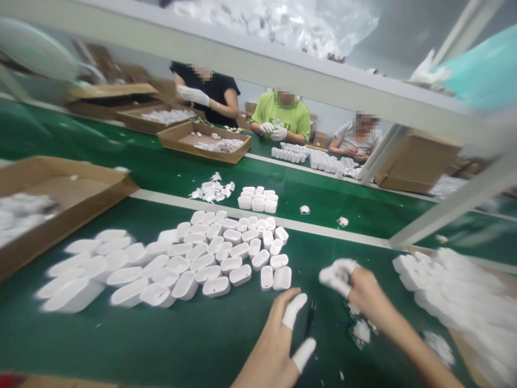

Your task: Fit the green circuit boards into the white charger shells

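My left hand (274, 350) lies low on the green table surface (194, 345), fingers stretched apart, with white finger cots on two fingertips and nothing in it. A thin dark tool (309, 319) lies just beyond those fingertips. My right hand (355, 288) hovers to the right with its fingers curled together, their tips in white cots; what they pinch is blurred. Small printed scraps (359, 330) lie under its wrist. Several white plastic case shells (226, 258) stand in rows to the left of both hands.
A heap of white shells (456, 296) lies at the right, a cardboard tray (60, 199) at the left. Beyond a white strip sit more shells (258, 199) and trays (204, 141). Three people work across the table. A slanted metal frame post (452, 207) rises at the right.
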Tool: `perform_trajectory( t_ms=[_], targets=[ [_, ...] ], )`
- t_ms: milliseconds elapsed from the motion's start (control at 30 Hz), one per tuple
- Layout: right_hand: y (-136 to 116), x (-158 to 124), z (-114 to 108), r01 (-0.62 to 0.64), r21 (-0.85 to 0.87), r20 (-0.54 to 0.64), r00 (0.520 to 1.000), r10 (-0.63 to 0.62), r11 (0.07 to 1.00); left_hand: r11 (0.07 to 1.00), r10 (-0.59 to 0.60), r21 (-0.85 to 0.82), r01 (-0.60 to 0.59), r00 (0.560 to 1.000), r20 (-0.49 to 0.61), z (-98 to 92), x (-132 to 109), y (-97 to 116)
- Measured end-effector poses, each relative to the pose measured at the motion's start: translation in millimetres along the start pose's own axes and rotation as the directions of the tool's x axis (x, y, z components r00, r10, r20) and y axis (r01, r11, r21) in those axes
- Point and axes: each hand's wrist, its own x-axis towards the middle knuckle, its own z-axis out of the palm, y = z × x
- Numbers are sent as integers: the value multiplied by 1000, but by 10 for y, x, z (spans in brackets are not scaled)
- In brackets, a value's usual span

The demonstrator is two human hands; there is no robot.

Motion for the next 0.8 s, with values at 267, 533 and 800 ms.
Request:
perform_trajectory(
  t_ms=[267,533,800],
  targets=[
    [1521,1363,-500,-539,-178,-267,832,486,823,953,192,264,-148,970,-148,-651,77,-321],
    [1392,1555,-526,-480,-226,-308,861,406,848,831,-38,557,14,999,33,-1496,1318,-522],
    [-142,2631,273,53,-75,107,993,-45,996,659,-306,751,52,930,204,-1308,3101,-1053]
  ],
)
